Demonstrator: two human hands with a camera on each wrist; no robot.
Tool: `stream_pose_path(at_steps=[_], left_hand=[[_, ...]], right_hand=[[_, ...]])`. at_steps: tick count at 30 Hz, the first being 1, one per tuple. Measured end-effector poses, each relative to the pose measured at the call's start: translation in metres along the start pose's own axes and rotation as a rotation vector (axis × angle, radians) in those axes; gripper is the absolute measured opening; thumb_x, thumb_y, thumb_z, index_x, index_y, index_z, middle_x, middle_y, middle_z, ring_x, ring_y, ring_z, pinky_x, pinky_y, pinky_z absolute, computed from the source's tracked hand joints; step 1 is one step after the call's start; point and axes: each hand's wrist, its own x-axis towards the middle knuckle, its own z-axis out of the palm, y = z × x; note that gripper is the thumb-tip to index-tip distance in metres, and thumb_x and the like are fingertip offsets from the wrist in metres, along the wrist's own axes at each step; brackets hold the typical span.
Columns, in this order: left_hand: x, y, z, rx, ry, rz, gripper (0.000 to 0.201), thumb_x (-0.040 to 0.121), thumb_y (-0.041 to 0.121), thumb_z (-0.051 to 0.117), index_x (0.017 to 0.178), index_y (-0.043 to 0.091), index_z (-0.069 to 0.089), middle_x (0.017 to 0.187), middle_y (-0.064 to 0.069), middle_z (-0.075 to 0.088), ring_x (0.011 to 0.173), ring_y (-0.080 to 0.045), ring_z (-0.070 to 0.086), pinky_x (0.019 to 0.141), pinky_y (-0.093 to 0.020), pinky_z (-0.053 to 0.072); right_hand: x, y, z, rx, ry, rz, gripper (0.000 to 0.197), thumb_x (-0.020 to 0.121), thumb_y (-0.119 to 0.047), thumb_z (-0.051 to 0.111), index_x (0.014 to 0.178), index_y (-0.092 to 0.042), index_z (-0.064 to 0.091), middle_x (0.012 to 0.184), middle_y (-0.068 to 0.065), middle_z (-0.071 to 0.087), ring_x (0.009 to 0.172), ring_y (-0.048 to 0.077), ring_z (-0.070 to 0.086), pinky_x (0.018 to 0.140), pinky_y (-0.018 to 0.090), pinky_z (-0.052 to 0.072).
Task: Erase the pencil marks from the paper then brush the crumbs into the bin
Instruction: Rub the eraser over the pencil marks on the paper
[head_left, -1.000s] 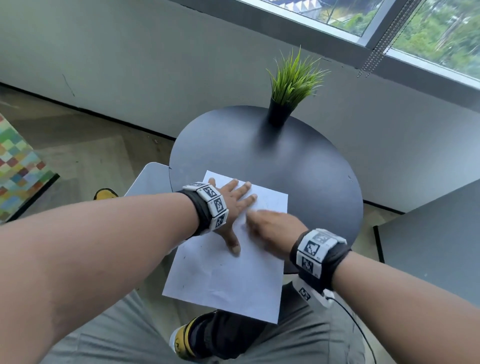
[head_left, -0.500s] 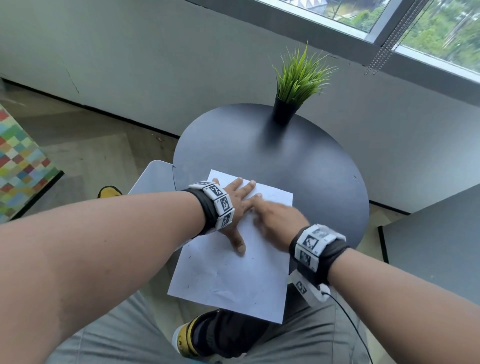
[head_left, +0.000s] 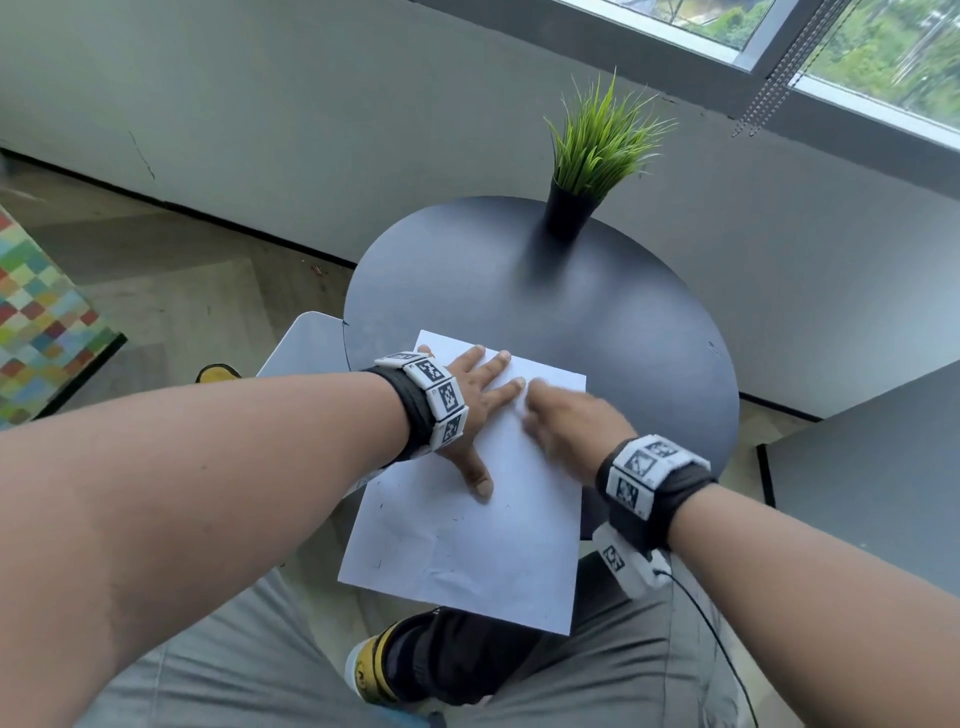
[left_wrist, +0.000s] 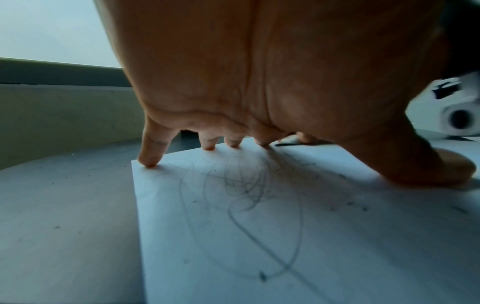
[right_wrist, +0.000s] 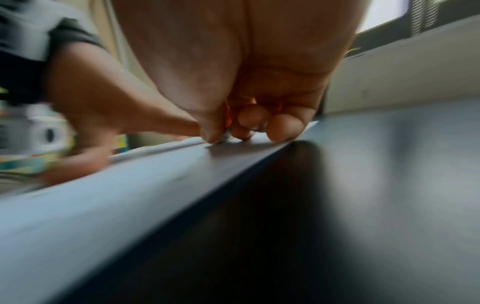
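1. Round black table (head_left: 597, 322) by the window: left hand (head_left: 467, 410) is spread flat, pinning the paper (head_left: 467, 545).
2. Right hand (head_left: 566, 423) pinches a small eraser (right_wrist: 225, 135), now rubbing further up than a second ago.
3. Pencil marks (left_wrist: 246, 193) remain, so the erasing isn't finished.
4. No bin visible.

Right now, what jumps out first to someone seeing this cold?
The white paper hangs off the near edge of the round dark table, with the left hand spread flat on it. Close beside, the right hand is blurred and bunched at the sheet's far end; what it pinches is unclear. Under the left palm, looping pencil marks remain, and a grassy potted plant stands at the table's far rim.
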Motion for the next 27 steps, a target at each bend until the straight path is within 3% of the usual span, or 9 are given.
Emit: stream_pose_path(at_steps=[2, 3, 6, 8, 13, 15, 17, 22, 27], left_hand=[[-0.001, 0.001, 0.0, 0.002, -0.006, -0.006, 0.152, 0.048, 0.094, 0.067, 0.157, 0.034, -0.021, 0.165, 0.002, -0.028, 0.153, -0.029, -0.021, 0.11, -0.079, 0.012], [-0.001, 0.002, -0.001, 0.003, -0.01, -0.008, 0.152, 0.048, 0.094, 0.067, 0.157, 0.034, -0.021, 0.165, 0.002, -0.028, 0.153, -0.029, -0.021, 0.109, -0.08, 0.012], [-0.002, 0.001, -0.002, -0.005, -0.015, -0.01, 0.152, 0.047, 0.093, 0.068, 0.156, 0.035, -0.021, 0.164, 0.002, -0.03, 0.153, -0.028, -0.021, 0.108, -0.081, 0.012], [-0.002, 0.002, -0.003, -0.003, -0.019, -0.011, 0.152, 0.048, 0.093, 0.068, 0.157, 0.035, -0.02, 0.165, 0.002, -0.029, 0.153, -0.029, -0.021, 0.108, -0.081, 0.013], [-0.006, 0.007, -0.008, 0.012, -0.028, -0.022, 0.149, 0.054, 0.088, 0.071, 0.157, 0.033, -0.021, 0.165, -0.001, -0.028, 0.153, -0.032, -0.02, 0.111, -0.075, 0.013], [-0.008, 0.009, -0.01, 0.009, -0.036, -0.02, 0.148, 0.055, 0.087, 0.072, 0.157, 0.032, -0.02, 0.165, -0.003, -0.028, 0.153, -0.033, -0.019, 0.112, -0.074, 0.013], [-0.01, 0.009, -0.012, 0.017, -0.041, -0.011, 0.147, 0.056, 0.086, 0.072, 0.158, 0.032, -0.02, 0.165, -0.005, -0.028, 0.153, -0.035, -0.019, 0.112, -0.073, 0.013], [-0.012, 0.012, -0.013, 0.026, -0.021, -0.016, 0.146, 0.058, 0.086, 0.071, 0.158, 0.031, -0.019, 0.166, -0.005, -0.025, 0.153, -0.035, -0.018, 0.114, -0.07, 0.015], [-0.01, 0.012, -0.013, 0.021, -0.036, -0.023, 0.146, 0.056, 0.087, 0.071, 0.157, 0.034, -0.02, 0.165, -0.005, -0.028, 0.153, -0.036, -0.019, 0.112, -0.074, 0.014]], right_hand=[[0.009, 0.013, -0.008, 0.006, 0.073, 0.141, 0.021, 0.1, -0.036, 0.04, 0.101, -0.015, 0.042, 0.107, 0.012, 0.062, 0.086, 0.032, 0.053, 0.072, 0.037, 0.042], [0.007, 0.01, -0.007, -0.005, 0.087, 0.113, 0.018, 0.1, -0.034, 0.04, 0.101, -0.016, 0.041, 0.108, 0.012, 0.062, 0.087, 0.033, 0.054, 0.072, 0.037, 0.043], [-0.016, -0.018, 0.011, -0.008, -0.034, -0.178, 0.012, 0.096, -0.029, 0.046, 0.106, -0.022, 0.043, 0.107, 0.003, 0.062, 0.098, 0.032, 0.059, 0.075, 0.038, 0.047], [-0.023, -0.019, 0.011, -0.012, -0.097, -0.226, 0.014, 0.096, -0.035, 0.043, 0.102, -0.023, 0.041, 0.104, 0.0, 0.062, 0.097, 0.029, 0.06, 0.075, 0.04, 0.049], [0.001, 0.011, -0.007, -0.056, 0.04, 0.066, 0.021, 0.101, -0.041, 0.035, 0.099, -0.019, 0.036, 0.095, 0.007, 0.057, 0.089, 0.037, 0.059, 0.076, 0.042, 0.05], [-0.009, -0.008, 0.004, -0.056, 0.01, -0.068, 0.015, 0.098, -0.034, 0.041, 0.11, -0.023, 0.039, 0.107, 0.004, 0.061, 0.097, 0.036, 0.061, 0.075, 0.04, 0.05], [-0.025, -0.023, 0.015, -0.058, -0.072, -0.214, 0.012, 0.096, -0.031, 0.045, 0.106, -0.026, 0.039, 0.107, -0.001, 0.062, 0.099, 0.032, 0.061, 0.073, 0.04, 0.05], [-0.002, 0.014, -0.006, -0.094, 0.031, 0.069, 0.022, 0.101, -0.042, 0.033, 0.094, -0.021, 0.031, 0.097, 0.005, 0.061, 0.082, 0.033, 0.056, 0.071, 0.04, 0.049], [-0.032, -0.012, 0.01, -0.081, -0.093, -0.236, 0.011, 0.097, -0.034, 0.042, 0.093, -0.029, 0.032, 0.094, -0.005, 0.057, 0.09, 0.028, 0.058, 0.069, 0.039, 0.049]])
